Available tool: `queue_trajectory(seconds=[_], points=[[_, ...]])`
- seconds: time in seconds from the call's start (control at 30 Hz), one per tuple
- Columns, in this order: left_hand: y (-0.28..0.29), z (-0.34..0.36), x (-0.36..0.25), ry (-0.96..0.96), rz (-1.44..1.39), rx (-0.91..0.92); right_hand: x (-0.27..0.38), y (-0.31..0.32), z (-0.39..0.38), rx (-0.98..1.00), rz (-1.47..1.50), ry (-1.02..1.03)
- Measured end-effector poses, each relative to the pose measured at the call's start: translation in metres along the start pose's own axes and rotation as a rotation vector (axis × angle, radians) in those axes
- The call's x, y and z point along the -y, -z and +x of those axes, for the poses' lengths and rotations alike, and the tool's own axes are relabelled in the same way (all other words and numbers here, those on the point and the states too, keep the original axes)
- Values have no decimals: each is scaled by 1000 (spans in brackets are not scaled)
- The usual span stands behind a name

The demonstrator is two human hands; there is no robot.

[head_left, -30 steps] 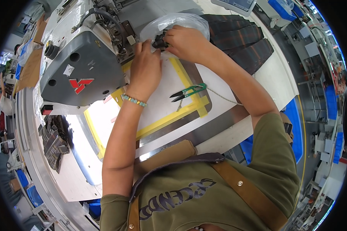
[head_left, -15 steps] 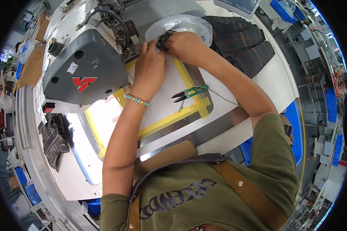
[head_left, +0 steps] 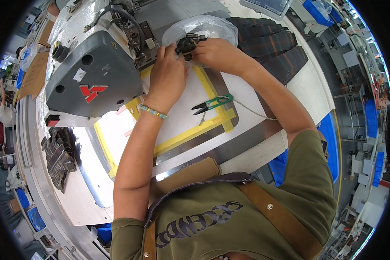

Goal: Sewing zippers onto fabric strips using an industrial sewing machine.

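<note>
- At twelve o'clock on the table [head_left: 264, 93], just beside the sewing machine [head_left: 95, 71], both my hands meet on a small dark piece [head_left: 187, 43]
- My left hand [head_left: 167, 76] has thumb and forefinger pinched on the piece's left end, the other fingers curled loosely under
- My right hand [head_left: 214, 52] grips the piece's right end, fingers pressed together over it; I cannot tell how the thumb sits
- That piece hangs just above the front edge of a clear bag [head_left: 208, 26], which lies at twelve o'clock from my hands
- Dark stacks [head_left: 273, 47] sit at two o'clock, touching the bag's right side
- Green snips [head_left: 212, 104] lie at five o'clock from my hands, on the yellow frame [head_left: 212, 97], apart from both hands, with a cord [head_left: 255, 112] trailing off to the right
- More dark pieces [head_left: 58, 158] lie at eight o'clock, well apart, past the machine's base
- As I judge it, the step in hand is readying or aligning this piece between my fingertips, right next to the needle area
- Next move, I think, calls for keeping both pinches firm and the piece flat while guiding it left under the machine head, with fingertips kept clear of the needle
</note>
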State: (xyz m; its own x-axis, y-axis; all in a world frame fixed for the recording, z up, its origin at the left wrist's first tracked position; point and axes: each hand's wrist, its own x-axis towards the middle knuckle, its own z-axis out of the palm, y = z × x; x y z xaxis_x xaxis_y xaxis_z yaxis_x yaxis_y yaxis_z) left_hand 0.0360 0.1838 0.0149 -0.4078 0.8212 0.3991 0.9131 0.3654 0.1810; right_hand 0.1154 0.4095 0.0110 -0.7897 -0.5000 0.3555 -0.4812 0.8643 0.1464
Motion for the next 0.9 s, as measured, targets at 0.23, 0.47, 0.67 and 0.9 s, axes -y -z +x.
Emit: queue_trajectory(seconds=[0.23,0.47,0.67,0.9], points=[[0,-1,1,-12,-24,-32,8,4,7,-41,14,-205],[2,1,-1,-3,-16,3,3,-10,17,-143,-17,-292],[2,0,-1,2,-26,-6,-1,-14,13,-104,-147,-210],[3,0,-1,18,-28,6,1,0,3,-59,-94,-94]])
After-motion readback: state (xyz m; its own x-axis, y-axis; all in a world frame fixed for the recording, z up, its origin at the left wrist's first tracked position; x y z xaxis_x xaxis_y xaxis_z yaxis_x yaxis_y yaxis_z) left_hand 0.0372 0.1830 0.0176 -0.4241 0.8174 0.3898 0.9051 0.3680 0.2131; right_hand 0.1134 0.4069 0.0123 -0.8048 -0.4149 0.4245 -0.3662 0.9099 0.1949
